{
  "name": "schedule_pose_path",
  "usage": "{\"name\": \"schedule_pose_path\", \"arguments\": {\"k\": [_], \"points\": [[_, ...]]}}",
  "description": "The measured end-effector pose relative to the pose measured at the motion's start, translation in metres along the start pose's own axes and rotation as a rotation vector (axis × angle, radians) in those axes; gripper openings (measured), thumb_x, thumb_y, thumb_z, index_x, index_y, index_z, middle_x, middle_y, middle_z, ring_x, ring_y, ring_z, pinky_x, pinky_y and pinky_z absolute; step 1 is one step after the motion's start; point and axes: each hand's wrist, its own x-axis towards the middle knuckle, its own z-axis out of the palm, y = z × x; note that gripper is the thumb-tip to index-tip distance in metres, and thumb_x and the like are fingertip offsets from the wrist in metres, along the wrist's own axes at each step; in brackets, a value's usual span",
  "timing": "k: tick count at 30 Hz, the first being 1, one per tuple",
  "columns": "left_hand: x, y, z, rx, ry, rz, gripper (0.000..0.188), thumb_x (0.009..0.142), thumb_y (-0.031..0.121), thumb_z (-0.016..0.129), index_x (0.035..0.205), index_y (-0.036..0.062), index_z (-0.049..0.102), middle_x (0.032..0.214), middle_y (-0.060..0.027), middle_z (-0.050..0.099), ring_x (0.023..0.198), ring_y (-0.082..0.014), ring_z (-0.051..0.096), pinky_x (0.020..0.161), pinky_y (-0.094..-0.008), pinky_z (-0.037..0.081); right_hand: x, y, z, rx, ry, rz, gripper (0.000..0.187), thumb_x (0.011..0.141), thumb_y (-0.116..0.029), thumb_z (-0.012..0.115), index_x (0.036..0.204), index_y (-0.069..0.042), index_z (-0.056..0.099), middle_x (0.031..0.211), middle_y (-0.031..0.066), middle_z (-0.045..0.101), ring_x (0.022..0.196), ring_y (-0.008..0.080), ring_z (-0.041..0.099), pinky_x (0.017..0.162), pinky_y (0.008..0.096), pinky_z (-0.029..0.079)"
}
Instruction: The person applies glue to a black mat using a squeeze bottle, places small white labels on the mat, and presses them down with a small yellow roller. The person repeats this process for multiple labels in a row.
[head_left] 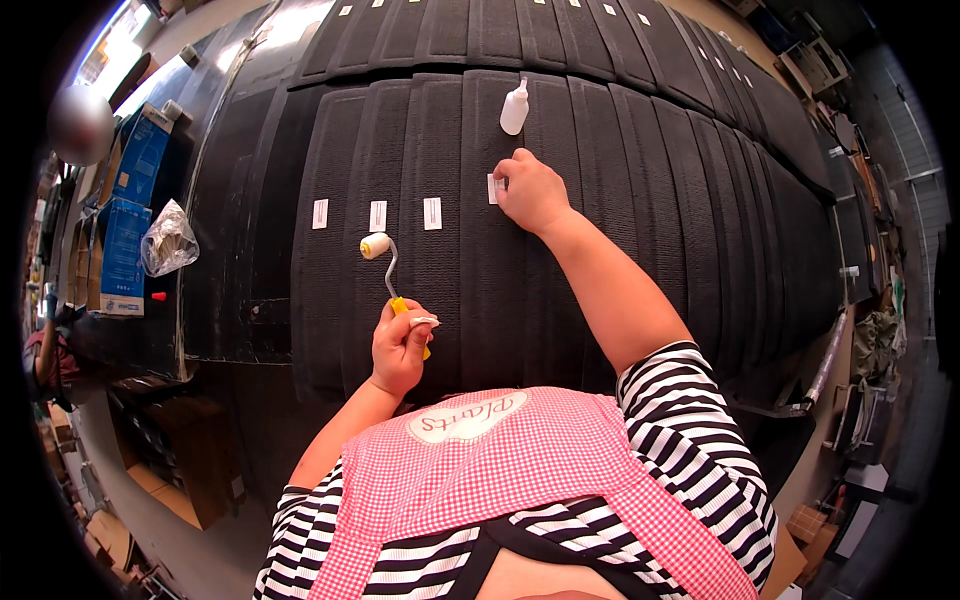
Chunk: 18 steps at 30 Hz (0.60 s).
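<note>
My left hand (398, 350) is wrapped round the yellow handle of a small paint roller (376, 246), its pale roller head raised over a black ribbed mat (430, 290). A small white piece (425, 321) pokes out between the fingers of that hand; I cannot make out its kind. Farther up, my right hand (532, 190) has its fingers closed at a white label (493, 188) against the mat, partly covering it. To the left of it three similar white labels (432, 213) lie in a row. Just beyond my right hand is a white squeeze bottle (515, 108) with a narrow nozzle.
More black mats (480, 35) overlap at the far side, with small white labels along them. Blue boxes (125, 250), a clear plastic bag (170, 240) and a small red cap (159, 296) are at the left. An open cardboard box (180, 480) stands below the table edge.
</note>
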Motion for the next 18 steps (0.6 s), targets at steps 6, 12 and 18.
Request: {"name": "schedule_pose_path", "arguments": {"k": [6, 12, 18], "points": [[0.002, 0.0, 0.002, -0.019, -0.018, 0.015, 0.023, 0.101, 0.024, 0.061, 0.097, 0.0028, 0.069, 0.1, -0.009, 0.06, 0.069, -0.0123, 0.058, 0.065, -0.0266, 0.05, -0.018, 0.004, -0.001, 0.116, 0.126, -0.026, 0.009, 0.087, -0.011, 0.066, 0.092, -0.006, 0.071, 0.101, 0.0089, 0.063, 0.089, 0.0309, 0.067, 0.079, 0.0435, 0.055], [0.011, 0.019, 0.004, -0.347, 0.021, -0.207, 0.034, 0.104, 0.035, 0.056, 0.097, 0.0031, 0.066, 0.115, -0.0096, 0.06, 0.085, -0.0099, 0.058, 0.081, -0.0253, 0.047, -0.121, -0.042, -0.002, 0.827, 0.034, 0.08, 0.018, 0.083, -0.013, 0.074, 0.09, -0.004, 0.059, 0.085, 0.0063, 0.062, 0.07, 0.0165, 0.063, 0.063, 0.0311, 0.052], [0.046, 0.044, 0.036, -0.601, -0.147, -0.343, 0.038, 0.105, 0.037, 0.052, 0.106, 0.0015, 0.065, 0.129, -0.0115, 0.057, 0.103, -0.014, 0.059, 0.095, -0.0314, 0.047, -0.175, -0.062, 0.024, 1.097, -0.079, -0.001, 0.053, 0.081, -0.016, 0.084, 0.108, -0.006, 0.04, 0.085, 0.0087, 0.06, 0.069, 0.0122, 0.062, 0.062, 0.0274, 0.05]]}}
